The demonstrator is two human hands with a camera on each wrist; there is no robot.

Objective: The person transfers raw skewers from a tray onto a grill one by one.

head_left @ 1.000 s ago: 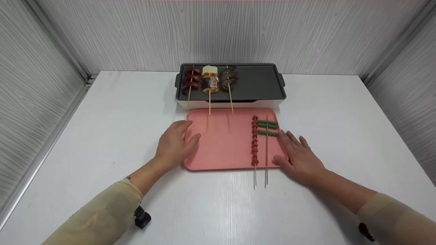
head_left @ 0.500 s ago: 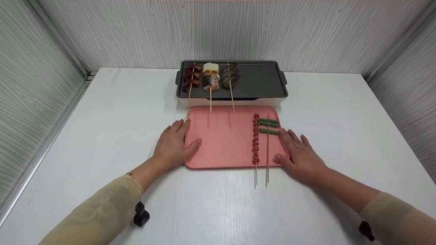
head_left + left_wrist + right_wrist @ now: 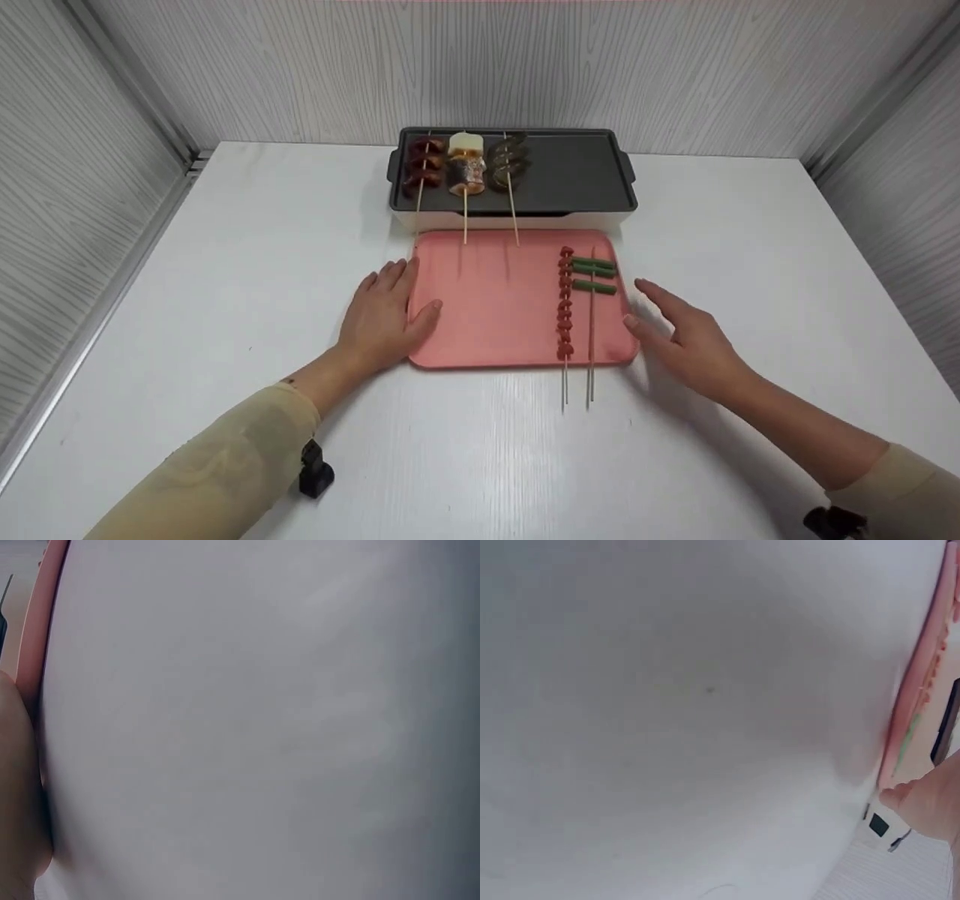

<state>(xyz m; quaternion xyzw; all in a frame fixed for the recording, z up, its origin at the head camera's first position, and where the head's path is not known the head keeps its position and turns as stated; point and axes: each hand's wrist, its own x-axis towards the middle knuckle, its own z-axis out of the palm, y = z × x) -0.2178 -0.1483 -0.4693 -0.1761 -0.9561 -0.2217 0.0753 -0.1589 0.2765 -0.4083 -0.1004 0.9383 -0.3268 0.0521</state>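
Note:
A pink tray [image 3: 487, 330] lies flat in the middle of the table. My left hand [image 3: 379, 319] rests against its left edge, fingers extended and thumb over the rim. My right hand [image 3: 690, 341] is just off the tray's right edge, fingers loosely extended, with nothing in it; the thumb tip is close to the rim. On the right part of the tray lie a skewer of small red pieces [image 3: 565, 304] and a skewer of green stalks [image 3: 592, 287]. Their sticks overhang the front edge. In the right wrist view, the right hand [image 3: 930, 802] appears beside the tray's edge [image 3: 911, 701].
Behind the tray stands a grill with a dark plate [image 3: 570, 172]. On its left half lie a dark red skewer [image 3: 425, 163], a skewer with a white piece and browned chunks [image 3: 466, 169], and a dark greenish skewer [image 3: 508, 165]. Their sticks reach over the tray's back edge.
My right hand has drawn away from the tray's right edge, outward to the right. My left hand has settled flatter against the left edge. The skewers keep their places on the tray and grill.

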